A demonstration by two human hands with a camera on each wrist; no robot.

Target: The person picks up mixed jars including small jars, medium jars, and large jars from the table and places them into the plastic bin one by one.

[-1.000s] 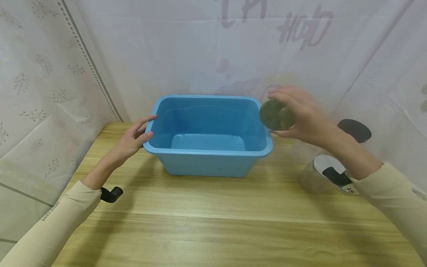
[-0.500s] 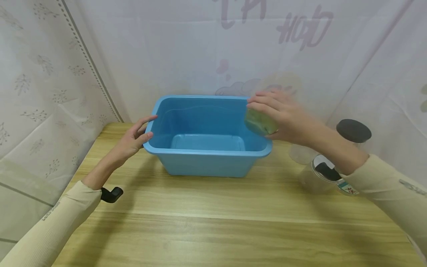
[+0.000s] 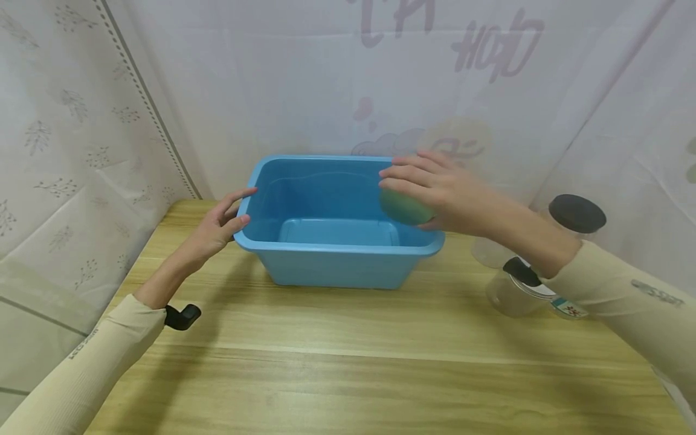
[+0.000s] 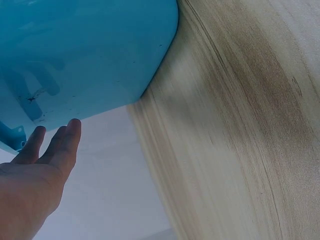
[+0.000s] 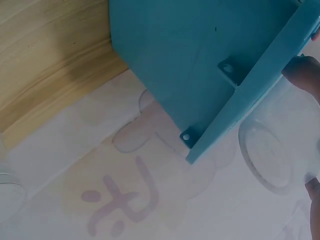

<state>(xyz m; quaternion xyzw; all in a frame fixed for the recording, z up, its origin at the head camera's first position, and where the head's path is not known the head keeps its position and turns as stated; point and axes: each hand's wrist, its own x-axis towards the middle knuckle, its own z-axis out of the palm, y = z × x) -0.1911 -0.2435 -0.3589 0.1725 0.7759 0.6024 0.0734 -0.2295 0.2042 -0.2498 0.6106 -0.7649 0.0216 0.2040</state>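
A blue plastic bin [image 3: 342, 266] stands on the wooden table. My left hand [image 3: 214, 228] rests on its left rim, thumb and index fingertip on the edge; in the left wrist view the visible fingers [image 4: 69, 145] lie straight beside the bin's outer wall. My right hand [image 3: 437, 188] grips a clear round jar [image 5: 275, 150] from above, near the bin's right end. In the head view the jar's greenish end overlaps the bin's opening; the hand hides the rest. Its round clear base shows in the right wrist view.
At the right stand several clear jars: one with a black lid [image 3: 577, 213], a short transparent jar [image 3: 510, 296] in front, and a label [image 3: 568, 307] beside it. A white printed curtain [image 3: 304, 78] hangs behind the table [image 3: 337, 362].
My right hand has moved left with the jar, from beside the bin's right rim to over its opening, and the jar has tilted. The left hand and the bin stay put.
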